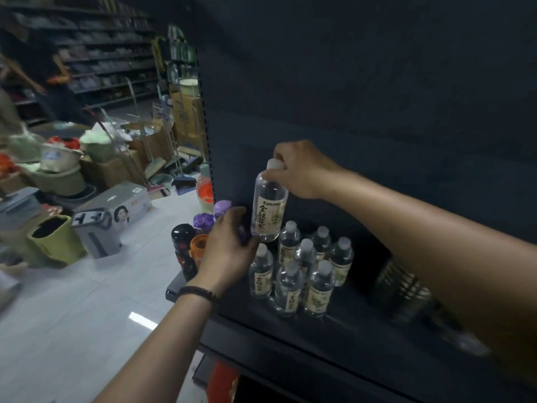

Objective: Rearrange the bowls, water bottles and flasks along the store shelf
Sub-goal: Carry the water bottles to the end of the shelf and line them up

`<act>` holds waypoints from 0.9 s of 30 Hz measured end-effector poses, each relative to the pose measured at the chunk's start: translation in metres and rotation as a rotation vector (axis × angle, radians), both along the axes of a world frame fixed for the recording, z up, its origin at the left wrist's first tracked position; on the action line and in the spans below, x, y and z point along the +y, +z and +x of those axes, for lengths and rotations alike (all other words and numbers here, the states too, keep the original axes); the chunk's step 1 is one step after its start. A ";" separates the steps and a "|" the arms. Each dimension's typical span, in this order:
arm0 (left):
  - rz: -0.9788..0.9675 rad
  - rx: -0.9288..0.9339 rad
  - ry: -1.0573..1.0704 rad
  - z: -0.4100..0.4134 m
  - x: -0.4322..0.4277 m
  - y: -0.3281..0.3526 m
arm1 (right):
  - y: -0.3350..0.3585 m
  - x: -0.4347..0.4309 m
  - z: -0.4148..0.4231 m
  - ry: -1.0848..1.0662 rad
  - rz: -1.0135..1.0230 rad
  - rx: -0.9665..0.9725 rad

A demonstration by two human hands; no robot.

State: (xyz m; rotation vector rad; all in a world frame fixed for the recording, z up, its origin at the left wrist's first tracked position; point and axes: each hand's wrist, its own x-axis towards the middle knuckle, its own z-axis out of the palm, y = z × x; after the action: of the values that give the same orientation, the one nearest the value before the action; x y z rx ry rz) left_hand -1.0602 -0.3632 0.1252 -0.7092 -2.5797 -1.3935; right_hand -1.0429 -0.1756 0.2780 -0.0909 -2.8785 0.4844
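Clear plastic with a white cap: the water bottle (268,203) hangs lifted above the dark shelf (334,338), held near its top by the right hand (302,173). The fingers (280,158) of that hand are curled and pinched around the cap and neck, so the bottle tilts slightly, its base just above the group of standing bottles (302,271) clustered on the shelf below. The right arm reaches in from the lower right, stretched across the shelf front with the wrist bent down towards the cap.

The left hand (226,248) comes up from below, a dark beaded bracelet (199,292) on its wrist, back of the hand towards the camera. Its fingers are loosely curved and close together, reaching among the flasks at the shelf's left end; they seem to touch a purple flask (222,206), but whether they grip it cannot be told, since the hand hides the contact. Just beside this hand stand another purple-lidded flask (203,222), a black flask (183,245) and an orange-lidded one (199,245). Further right on the shelf, under the right forearm, sits a dark striped stack (401,289), too blurred to identify.
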 end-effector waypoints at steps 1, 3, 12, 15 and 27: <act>0.020 0.000 -0.023 0.004 0.004 0.007 | 0.009 -0.001 0.010 -0.006 -0.006 0.011; 0.046 0.004 -0.089 0.019 0.014 0.020 | 0.025 0.001 0.034 -0.029 -0.022 0.045; 0.041 0.029 -0.323 0.136 0.075 0.033 | 0.043 0.055 0.192 -0.220 -0.015 0.059; 0.028 -0.044 -0.463 0.201 0.114 0.031 | 0.032 0.088 0.264 -0.302 -0.037 0.037; -0.056 -0.258 -0.866 0.513 0.305 0.011 | -0.027 0.247 0.632 -0.586 -0.096 0.004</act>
State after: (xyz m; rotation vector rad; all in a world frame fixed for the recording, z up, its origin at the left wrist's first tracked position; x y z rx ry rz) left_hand -0.5472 -0.0586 0.1365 -1.9282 -2.5965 -1.6831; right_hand -0.4107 0.0711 0.2506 -0.9094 -2.6374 0.4934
